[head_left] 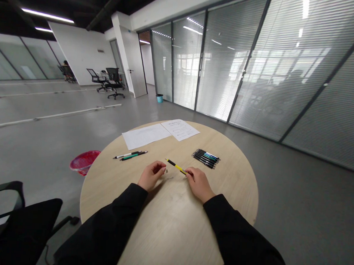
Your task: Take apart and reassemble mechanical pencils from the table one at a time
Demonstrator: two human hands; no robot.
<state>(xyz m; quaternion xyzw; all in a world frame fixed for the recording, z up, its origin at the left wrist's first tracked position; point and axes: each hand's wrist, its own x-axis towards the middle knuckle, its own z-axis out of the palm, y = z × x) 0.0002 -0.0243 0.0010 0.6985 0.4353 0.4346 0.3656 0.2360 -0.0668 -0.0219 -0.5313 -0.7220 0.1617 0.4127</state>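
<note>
A yellow-and-black pen [176,166] is pinched near one end by my right hand [199,184], its thin tip angled up and left above the table. My left hand [152,175] is closed, thumb against fingers, a short way left of that tip. Right beside its thumb shows a tiny greyish piece [166,170]; whether the fingers touch it I cannot tell. A small thin part [170,178] lies on the wood between my hands. To the left rest a few pens [133,155], white, black and green. A row of several dark pens [206,158] lies to the right.
The round wooden table [173,236] carries two paper sheets [146,136] at its far side. A red basin [85,162] stands on the floor at left, near a black chair [24,223]. Beyond are glass partitions, office chairs [114,82] and a blue bin [159,98].
</note>
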